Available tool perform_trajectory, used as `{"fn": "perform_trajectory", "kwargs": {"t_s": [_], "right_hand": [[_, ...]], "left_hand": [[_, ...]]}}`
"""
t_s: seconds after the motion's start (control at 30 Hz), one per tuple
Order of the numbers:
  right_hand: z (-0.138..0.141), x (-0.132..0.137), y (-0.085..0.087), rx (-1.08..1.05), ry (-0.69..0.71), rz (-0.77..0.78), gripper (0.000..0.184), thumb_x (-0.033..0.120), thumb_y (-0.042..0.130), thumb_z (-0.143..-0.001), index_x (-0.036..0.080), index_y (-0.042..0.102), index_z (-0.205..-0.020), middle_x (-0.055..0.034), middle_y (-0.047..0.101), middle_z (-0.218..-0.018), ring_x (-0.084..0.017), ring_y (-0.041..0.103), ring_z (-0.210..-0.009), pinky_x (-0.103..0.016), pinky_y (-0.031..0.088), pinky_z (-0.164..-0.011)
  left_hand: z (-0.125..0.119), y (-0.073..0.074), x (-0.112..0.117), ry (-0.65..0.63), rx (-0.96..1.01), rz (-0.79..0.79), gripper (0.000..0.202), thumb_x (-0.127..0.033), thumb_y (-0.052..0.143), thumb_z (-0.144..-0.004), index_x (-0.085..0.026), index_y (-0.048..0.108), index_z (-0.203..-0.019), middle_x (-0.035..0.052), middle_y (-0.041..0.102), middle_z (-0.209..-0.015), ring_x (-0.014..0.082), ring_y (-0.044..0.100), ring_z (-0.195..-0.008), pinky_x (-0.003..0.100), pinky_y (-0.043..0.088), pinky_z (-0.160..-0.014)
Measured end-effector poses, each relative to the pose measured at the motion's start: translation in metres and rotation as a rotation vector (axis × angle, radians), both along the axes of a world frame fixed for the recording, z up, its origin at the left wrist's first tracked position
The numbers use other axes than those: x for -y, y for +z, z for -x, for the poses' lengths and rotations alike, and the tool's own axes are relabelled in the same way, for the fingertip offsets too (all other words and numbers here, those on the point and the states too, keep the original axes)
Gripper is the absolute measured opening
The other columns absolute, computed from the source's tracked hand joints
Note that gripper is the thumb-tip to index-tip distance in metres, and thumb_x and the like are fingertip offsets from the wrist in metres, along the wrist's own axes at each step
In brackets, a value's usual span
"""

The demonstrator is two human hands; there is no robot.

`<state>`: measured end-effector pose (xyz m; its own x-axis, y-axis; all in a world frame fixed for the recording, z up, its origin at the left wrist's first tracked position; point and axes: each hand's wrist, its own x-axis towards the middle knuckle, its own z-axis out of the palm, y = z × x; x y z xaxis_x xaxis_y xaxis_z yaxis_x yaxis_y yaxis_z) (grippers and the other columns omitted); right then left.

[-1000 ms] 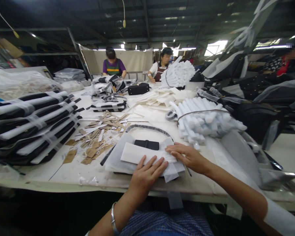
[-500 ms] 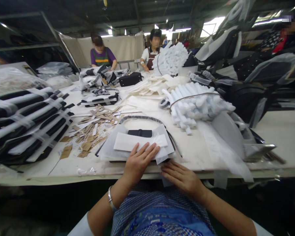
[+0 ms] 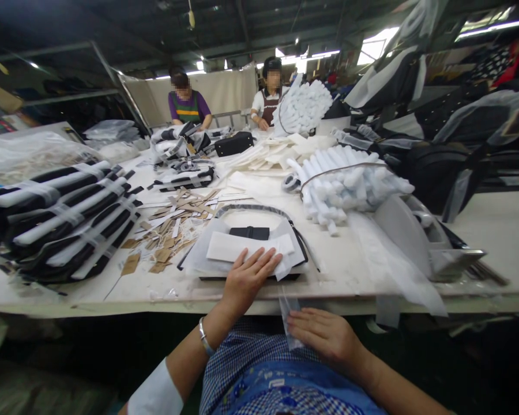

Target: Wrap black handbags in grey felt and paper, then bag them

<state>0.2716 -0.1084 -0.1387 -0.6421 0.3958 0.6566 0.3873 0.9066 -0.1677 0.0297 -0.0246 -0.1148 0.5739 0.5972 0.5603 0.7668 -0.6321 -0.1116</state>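
Observation:
My left hand (image 3: 247,275) lies flat with fingers spread on white wrapping paper (image 3: 242,249) that covers a black handbag (image 3: 249,233) near the table's front edge. The bag's dark strap (image 3: 259,210) curves behind it. My right hand (image 3: 324,335) is below the table edge, over my lap, with its fingers on a strip of clear tape (image 3: 289,314) that hangs from the edge.
Brown tags with strings (image 3: 168,230) lie left of the bag. Wrapped black bags (image 3: 64,219) are stacked at far left. A bundle of white foam rolls (image 3: 350,184) lies right of the bag. Two people sit at the far end of the table (image 3: 363,271).
My right hand left the paper on the bag, dropped below the table edge and took the hanging tape strip. My left hand stayed on the paper.

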Motion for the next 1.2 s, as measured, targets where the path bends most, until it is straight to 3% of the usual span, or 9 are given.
{"fn": "perform_trajectory", "kwargs": {"t_s": [0.13, 0.3, 0.43, 0.57, 0.77, 0.87, 0.97, 1.07, 1.2], "right_hand": [[-0.006, -0.017, 0.038, 0.003, 0.056, -0.041, 0.032, 0.029, 0.067, -0.091, 0.016, 0.065, -0.120, -0.0054, 0.078, -0.101, -0.017, 0.071, -0.104, -0.037, 0.052, -0.105], [-0.004, -0.063, 0.064, 0.052, -0.199, -0.184, 0.048, 0.011, 0.063, -0.090, 0.022, 0.056, -0.136, -0.0064, 0.069, -0.126, -0.021, 0.059, -0.125, -0.046, 0.043, -0.112], [0.001, -0.085, 0.055, 0.013, -0.192, -0.187, 0.036, 0.009, 0.061, -0.090, 0.024, 0.067, -0.122, -0.0037, 0.075, -0.109, -0.019, 0.067, -0.104, -0.040, 0.053, -0.097], [0.008, -0.079, 0.038, -0.150, -0.251, -0.084, 0.034, 0.009, 0.064, -0.086, 0.028, 0.072, -0.113, -0.0013, 0.076, -0.098, -0.019, 0.067, -0.095, -0.037, 0.057, -0.086], [0.025, -0.064, 0.026, -0.337, -0.341, -0.031, 0.036, 0.008, 0.066, -0.084, 0.032, 0.073, -0.111, -0.0008, 0.076, -0.097, -0.023, 0.065, -0.096, -0.043, 0.055, -0.084], [0.031, -0.063, 0.023, -0.364, -0.368, -0.060, 0.035, 0.007, 0.068, -0.083, 0.031, 0.073, -0.108, -0.0003, 0.076, -0.097, -0.023, 0.064, -0.096, -0.044, 0.054, -0.086], [0.030, -0.065, 0.023, -0.329, -0.373, -0.078, 0.035, 0.008, 0.068, -0.083, 0.031, 0.072, -0.110, 0.0007, 0.077, -0.098, -0.022, 0.064, -0.095, -0.044, 0.052, -0.089], [0.020, -0.062, 0.021, -0.233, -0.365, -0.098, 0.036, 0.010, 0.067, -0.086, 0.031, 0.070, -0.115, 0.0020, 0.077, -0.102, -0.021, 0.065, -0.097, -0.044, 0.050, -0.094], [-0.002, -0.045, 0.008, -0.056, -0.329, -0.107, 0.041, 0.008, 0.063, -0.089, 0.026, 0.064, -0.126, 0.0005, 0.075, -0.113, -0.018, 0.065, -0.107, -0.041, 0.045, -0.105]], "left_hand": [[0.000, -0.001, -0.001, -0.006, -0.003, -0.005, 0.049, -0.022, 0.049, -0.100, -0.030, 0.041, -0.148, 0.0003, 0.055, -0.144, 0.0166, 0.051, -0.134, 0.041, 0.029, -0.119], [0.000, -0.004, -0.002, -0.003, 0.016, -0.004, 0.046, -0.025, 0.049, -0.101, -0.030, 0.043, -0.146, -0.0009, 0.054, -0.144, 0.0162, 0.051, -0.133, 0.041, 0.027, -0.120], [0.000, -0.003, -0.003, 0.002, 0.026, 0.041, 0.050, -0.017, 0.049, -0.099, -0.029, 0.042, -0.147, -0.0009, 0.055, -0.144, 0.0164, 0.051, -0.133, 0.041, 0.029, -0.119], [0.001, 0.008, 0.002, -0.029, 0.082, 0.200, 0.064, -0.013, 0.053, -0.091, -0.028, 0.036, -0.151, -0.0003, 0.051, -0.148, 0.0187, 0.044, -0.139, 0.045, 0.025, -0.121], [0.003, 0.030, 0.012, -0.063, 0.092, 0.385, 0.079, -0.051, 0.062, -0.087, -0.028, 0.028, -0.154, 0.0023, 0.040, -0.155, 0.0257, 0.036, -0.144, 0.053, 0.020, -0.122], [0.001, 0.024, 0.010, -0.047, 0.070, 0.320, 0.060, -0.054, 0.056, -0.093, -0.034, 0.041, -0.147, 0.0010, 0.041, -0.155, 0.0259, 0.037, -0.143, 0.054, 0.022, -0.120], [-0.001, 0.011, 0.006, -0.020, 0.068, 0.195, 0.042, -0.039, 0.053, -0.099, -0.039, 0.050, -0.140, -0.0012, 0.047, -0.151, 0.0237, 0.043, -0.140, 0.052, 0.025, -0.118], [-0.003, -0.001, 0.003, -0.018, 0.081, 0.080, 0.041, -0.029, 0.052, -0.100, -0.040, 0.051, -0.139, -0.0018, 0.052, -0.148, 0.0215, 0.048, -0.136, 0.048, 0.029, -0.117], [-0.002, -0.005, 0.002, -0.031, 0.066, 0.051, 0.043, -0.025, 0.049, -0.101, -0.040, 0.048, -0.142, -0.0008, 0.051, -0.148, 0.0212, 0.048, -0.136, 0.046, 0.034, -0.114]]}}
